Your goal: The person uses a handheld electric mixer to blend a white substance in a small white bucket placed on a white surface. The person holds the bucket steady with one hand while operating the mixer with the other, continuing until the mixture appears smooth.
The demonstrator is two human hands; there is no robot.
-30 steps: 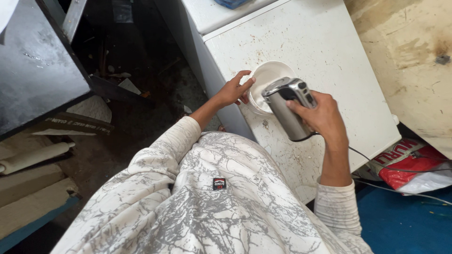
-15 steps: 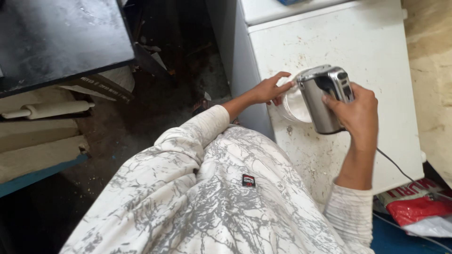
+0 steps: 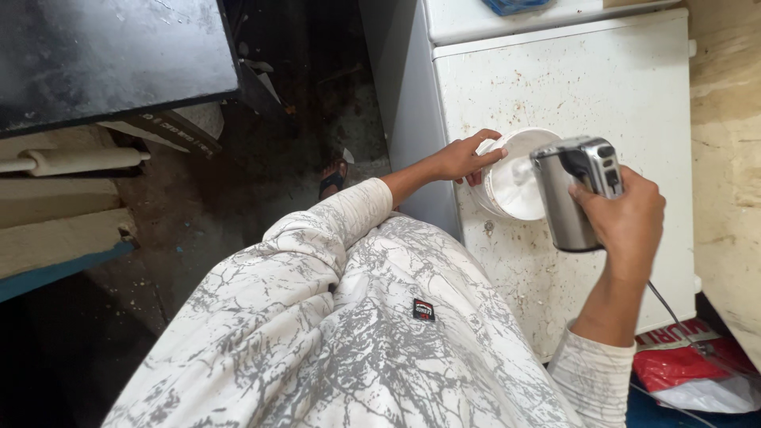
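Mixer [image 3: 572,194] (right hand [image 3: 626,218]) over bowl [image 3: 511,176] — left hand [image 3: 468,157] steadying.

A dark slab [image 3: 111,55] lies upper left above a pale roll [image 3: 75,161], a sandalled foot [image 3: 333,178] rests on the floor, and a red-and-white bag [image 3: 694,368] sits lower right.
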